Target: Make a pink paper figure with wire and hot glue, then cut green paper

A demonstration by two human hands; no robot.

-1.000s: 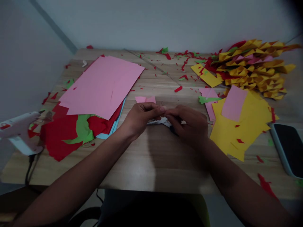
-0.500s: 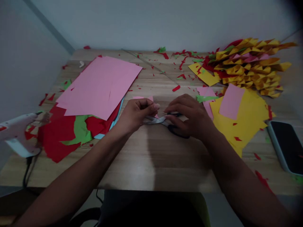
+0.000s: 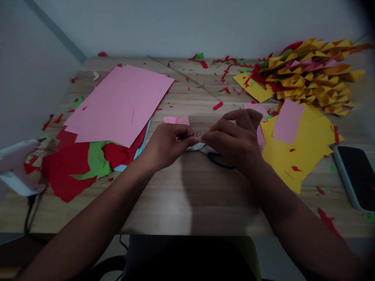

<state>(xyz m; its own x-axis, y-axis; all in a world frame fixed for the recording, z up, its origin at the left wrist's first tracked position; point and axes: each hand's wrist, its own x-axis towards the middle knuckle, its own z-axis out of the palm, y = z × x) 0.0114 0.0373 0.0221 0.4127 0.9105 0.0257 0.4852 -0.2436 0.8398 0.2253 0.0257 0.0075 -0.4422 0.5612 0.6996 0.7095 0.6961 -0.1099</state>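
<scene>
My left hand (image 3: 172,145) is closed in a pinch, thumb against forefinger. My right hand (image 3: 236,138) is pinched too, its fingertips meeting those of the left. Thin dark loops (image 3: 197,134) show just above the fingertips; whether they are thread or wire I cannot tell, and whatever the fingers grip is too small to name. Scissors (image 3: 220,160) with dark handles lie on the table beneath both hands, partly covered by them. Just beyond my left hand is a small creased piece of pink paper (image 3: 182,120).
At left are pink sheets (image 3: 120,103), red paper (image 3: 68,168), green paper (image 3: 98,160) and a glue gun (image 3: 20,166). At right lie yellow sheets (image 3: 304,152), a pink rectangle (image 3: 288,121), a phone (image 3: 356,175) and a folded yellow paper piece (image 3: 316,78). A thin rod (image 3: 187,78) lies behind, among scraps.
My right hand has moved off the scissors' handles, leaving them on the table, and its fingertips have come together with those of my left hand. The view has shifted slightly.
</scene>
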